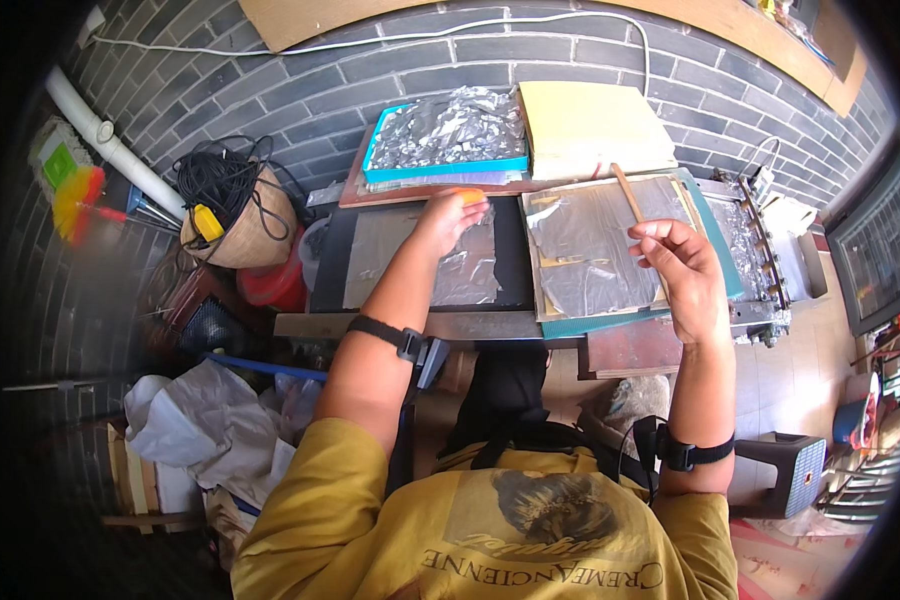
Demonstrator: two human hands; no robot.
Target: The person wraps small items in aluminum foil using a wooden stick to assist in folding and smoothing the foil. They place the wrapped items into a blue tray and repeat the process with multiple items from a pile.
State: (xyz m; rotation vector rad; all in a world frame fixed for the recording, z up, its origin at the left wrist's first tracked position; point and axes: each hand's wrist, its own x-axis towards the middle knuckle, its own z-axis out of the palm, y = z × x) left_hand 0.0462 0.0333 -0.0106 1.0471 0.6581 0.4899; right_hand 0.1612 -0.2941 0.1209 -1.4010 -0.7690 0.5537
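My left hand (450, 220) is above a sheet of silvery foil (390, 247) on a black board (516, 266). A small orange item (468, 196) shows at its fingers; motion blur hides what it is. My right hand (679, 259) grips a thin wooden stick (628, 193), which points up and away over a stack of foil sheets (592, 247). Yellowish paper edges show around this foil, and a teal mat (720, 247) lies under the stack.
Behind the foil sheets, a turquoise tray (450, 169) holds crumpled foil scraps (450, 127) beside a yellow paper stack (592, 124). A metal frame with bolts (763, 240) is at the right. A basket (266, 232) of black cable stands left, near a red bucket (274, 281).
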